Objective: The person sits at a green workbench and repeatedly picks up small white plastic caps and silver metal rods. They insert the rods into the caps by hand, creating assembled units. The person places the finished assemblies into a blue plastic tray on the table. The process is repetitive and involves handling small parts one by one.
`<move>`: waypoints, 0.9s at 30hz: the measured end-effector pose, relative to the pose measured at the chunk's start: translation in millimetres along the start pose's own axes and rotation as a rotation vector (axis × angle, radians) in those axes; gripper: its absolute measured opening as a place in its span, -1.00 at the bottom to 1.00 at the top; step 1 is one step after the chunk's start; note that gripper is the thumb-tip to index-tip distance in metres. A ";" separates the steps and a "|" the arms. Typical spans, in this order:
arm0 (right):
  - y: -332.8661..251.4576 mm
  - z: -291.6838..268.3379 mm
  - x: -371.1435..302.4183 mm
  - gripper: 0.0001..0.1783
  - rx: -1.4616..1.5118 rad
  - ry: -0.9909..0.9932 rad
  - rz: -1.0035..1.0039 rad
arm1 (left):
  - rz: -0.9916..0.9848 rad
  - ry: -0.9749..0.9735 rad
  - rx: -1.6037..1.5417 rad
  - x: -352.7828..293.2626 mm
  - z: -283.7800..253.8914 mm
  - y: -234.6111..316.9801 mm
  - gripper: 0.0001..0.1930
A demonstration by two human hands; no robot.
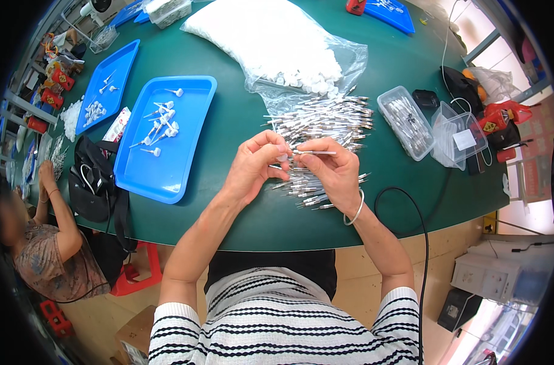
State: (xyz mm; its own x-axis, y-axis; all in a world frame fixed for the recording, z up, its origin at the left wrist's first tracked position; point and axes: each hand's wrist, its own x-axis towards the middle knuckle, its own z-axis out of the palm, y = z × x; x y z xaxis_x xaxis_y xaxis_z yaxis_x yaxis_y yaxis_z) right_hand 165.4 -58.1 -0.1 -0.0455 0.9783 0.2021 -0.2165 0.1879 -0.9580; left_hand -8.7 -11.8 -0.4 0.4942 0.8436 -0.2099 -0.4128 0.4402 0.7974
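Over the table's middle my two hands meet. My left hand (248, 165) pinches a small white plastic cap (282, 157) between thumb and fingers. A thin whitish-metal rod (318, 152) is gripped by my right hand (334, 173), its inner end at the cap; whether it sits inside the cap is hidden by my fingertips. Beneath and beyond my hands spreads a heap of similar rods (332, 118). A clear plastic bag (252, 33) of many white caps lies behind, its mouth open toward the heap. To the left, a blue tray (178, 176) carries several rods with white caps on them.
Further left are a second blue tray (126, 64), a black bag (90, 179) and a seated person (58, 249) working with their hands. On the right stand a clear box of rods (406, 121) and an empty clear container (456, 137). A black cable (424, 243) hangs over the table's front edge.
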 end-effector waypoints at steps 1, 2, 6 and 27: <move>-0.6 -0.1 -0.2 -0.84 -0.004 -0.002 0.005 | 0.001 0.001 0.002 0.2 -0.1 0.5 -0.94; 0.0 -0.5 -0.3 -0.84 -0.015 0.000 -0.002 | 0.001 0.003 0.005 0.4 -0.3 1.1 -0.93; 1.4 -0.8 -0.5 -0.84 -0.021 0.010 -0.016 | 0.023 0.009 -0.020 1.2 -4.4 1.5 -0.90; -1.9 -2.1 2.1 -0.89 -0.005 0.101 -0.075 | -0.058 -0.054 -0.040 -1.0 -5.2 -3.5 -0.77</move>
State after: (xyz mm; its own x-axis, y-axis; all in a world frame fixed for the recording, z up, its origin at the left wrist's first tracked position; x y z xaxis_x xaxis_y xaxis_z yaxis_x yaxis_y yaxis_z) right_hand 167.7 -56.2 1.7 0.0695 0.9654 0.2515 -0.2108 0.2607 -0.9421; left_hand -11.7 -12.6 -5.9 0.5585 0.7988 -0.2235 -0.4120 0.5011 0.7610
